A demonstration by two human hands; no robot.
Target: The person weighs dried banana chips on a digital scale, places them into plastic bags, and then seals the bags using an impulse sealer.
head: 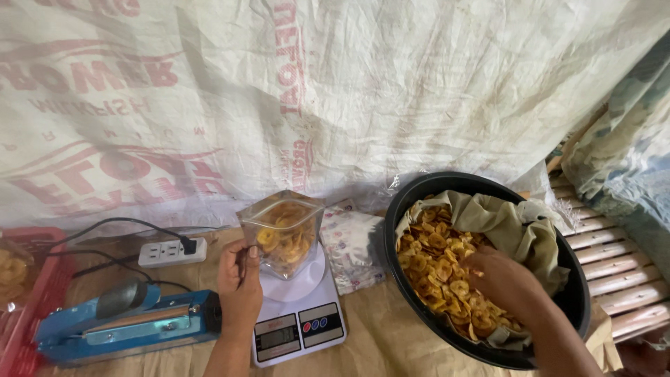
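Note:
My left hand (239, 279) grips the left edge of a clear plastic bag (283, 234) partly filled with yellow chips. The bag stands upright on a white kitchen scale (300, 318). My right hand (504, 281) reaches down into a large black basin (412, 195) lined with an olive cloth (513, 223). Its fingers rest among the pile of yellow chips (436, 262) inside; whether it grips any is hidden.
A blue heat sealer (125, 322) lies left of the scale, with a white power strip (171, 252) and black cables behind it. A red basket (28, 293) sits at the far left. A printed white sheet hangs behind. A slatted bench (614, 269) stands at right.

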